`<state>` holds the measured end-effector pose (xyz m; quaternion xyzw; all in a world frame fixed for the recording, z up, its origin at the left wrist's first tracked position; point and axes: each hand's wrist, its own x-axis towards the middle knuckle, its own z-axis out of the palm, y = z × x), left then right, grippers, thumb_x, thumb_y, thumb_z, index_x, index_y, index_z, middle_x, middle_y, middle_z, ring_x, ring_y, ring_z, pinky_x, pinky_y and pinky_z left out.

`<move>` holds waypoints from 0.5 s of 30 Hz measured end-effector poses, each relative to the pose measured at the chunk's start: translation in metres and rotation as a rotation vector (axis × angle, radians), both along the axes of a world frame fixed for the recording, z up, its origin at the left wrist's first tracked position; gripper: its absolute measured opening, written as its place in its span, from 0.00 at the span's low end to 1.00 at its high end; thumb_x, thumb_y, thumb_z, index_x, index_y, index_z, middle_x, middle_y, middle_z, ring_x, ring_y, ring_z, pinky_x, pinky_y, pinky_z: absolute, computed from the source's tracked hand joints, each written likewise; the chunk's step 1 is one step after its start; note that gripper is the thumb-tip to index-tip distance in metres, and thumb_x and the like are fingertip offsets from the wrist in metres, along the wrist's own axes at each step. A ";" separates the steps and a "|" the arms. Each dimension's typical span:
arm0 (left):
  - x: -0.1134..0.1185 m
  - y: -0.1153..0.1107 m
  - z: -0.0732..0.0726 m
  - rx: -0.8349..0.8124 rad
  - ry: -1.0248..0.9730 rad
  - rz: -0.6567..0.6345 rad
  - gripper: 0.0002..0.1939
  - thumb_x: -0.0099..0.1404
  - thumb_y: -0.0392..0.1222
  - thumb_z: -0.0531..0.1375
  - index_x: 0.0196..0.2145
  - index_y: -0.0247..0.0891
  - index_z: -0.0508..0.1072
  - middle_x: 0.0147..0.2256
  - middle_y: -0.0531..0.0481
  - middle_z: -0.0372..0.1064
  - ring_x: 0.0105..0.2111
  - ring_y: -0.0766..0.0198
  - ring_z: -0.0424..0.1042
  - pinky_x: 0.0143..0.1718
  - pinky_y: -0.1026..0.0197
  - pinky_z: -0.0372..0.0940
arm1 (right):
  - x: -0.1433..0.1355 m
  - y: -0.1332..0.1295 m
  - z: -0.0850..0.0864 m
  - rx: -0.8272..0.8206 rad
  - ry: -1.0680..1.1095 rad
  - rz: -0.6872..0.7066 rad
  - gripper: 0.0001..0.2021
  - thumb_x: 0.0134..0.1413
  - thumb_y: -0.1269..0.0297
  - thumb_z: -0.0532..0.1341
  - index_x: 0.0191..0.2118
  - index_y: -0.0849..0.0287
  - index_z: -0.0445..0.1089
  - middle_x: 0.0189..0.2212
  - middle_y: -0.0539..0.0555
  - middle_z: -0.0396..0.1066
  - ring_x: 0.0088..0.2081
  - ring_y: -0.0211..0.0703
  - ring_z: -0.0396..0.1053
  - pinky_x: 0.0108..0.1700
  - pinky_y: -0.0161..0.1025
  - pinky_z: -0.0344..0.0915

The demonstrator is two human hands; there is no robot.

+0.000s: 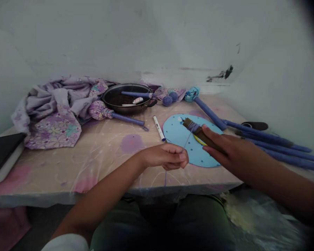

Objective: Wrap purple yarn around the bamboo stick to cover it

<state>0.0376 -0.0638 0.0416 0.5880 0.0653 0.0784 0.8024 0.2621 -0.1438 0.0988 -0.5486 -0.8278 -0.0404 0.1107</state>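
Between the fingertips of my left hand [170,157] is pinched a thin purple yarn [186,141], whose loose end hangs down over the table edge. The yarn runs up to a brown stick [208,138], where several turns of it are wound near the far tip. My right hand [221,143] grips the near part of that stick and holds it tilted above a light blue dotted oval [176,129]. A yellow shape on the oval shows partly under the stick. A white marker [159,128] lies just left of the oval.
Black pan [115,108] at the back holds a purple stick. Floral cloth [57,122] and a cloth-headed stick [125,119] lie left, a black-covered book [5,153] far left. Yarn balls [167,100] sit near the wall. Purple-wrapped sticks [285,150] and a blue-headed one [209,112] lie right.
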 end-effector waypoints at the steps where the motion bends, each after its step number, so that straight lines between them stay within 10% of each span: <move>1: 0.000 0.000 -0.001 -0.055 -0.068 -0.006 0.19 0.59 0.57 0.58 0.27 0.37 0.63 0.17 0.61 0.45 0.15 0.74 0.43 0.18 0.66 0.39 | -0.002 -0.001 0.012 -0.132 0.142 -0.013 0.27 0.60 0.58 0.51 0.64 0.59 0.53 0.27 0.56 0.72 0.22 0.42 0.67 0.23 0.36 0.61; 7: -0.010 0.010 -0.007 0.133 0.115 -0.263 0.23 0.56 0.60 0.58 0.23 0.35 0.64 0.19 0.56 0.51 0.17 0.73 0.48 0.18 0.65 0.42 | -0.018 -0.031 0.010 -0.651 0.053 0.455 0.24 0.54 0.61 0.59 0.59 0.48 0.62 0.30 0.51 0.74 0.27 0.39 0.71 0.27 0.32 0.63; 11: -0.003 0.005 -0.013 0.207 0.285 -0.372 0.26 0.53 0.65 0.57 0.23 0.37 0.64 0.19 0.57 0.51 0.18 0.71 0.51 0.19 0.64 0.48 | -0.014 -0.032 -0.009 -0.420 -0.398 0.434 0.30 0.48 0.78 0.57 0.56 0.46 0.64 0.23 0.51 0.71 0.20 0.39 0.69 0.20 0.31 0.52; 15: -0.003 0.001 -0.009 0.070 0.189 -0.304 0.23 0.57 0.62 0.56 0.24 0.37 0.62 0.17 0.59 0.46 0.15 0.73 0.46 0.17 0.65 0.41 | -0.003 -0.022 0.011 -0.251 -0.503 0.334 0.40 0.39 0.84 0.56 0.61 0.49 0.57 0.24 0.51 0.71 0.18 0.38 0.68 0.20 0.33 0.52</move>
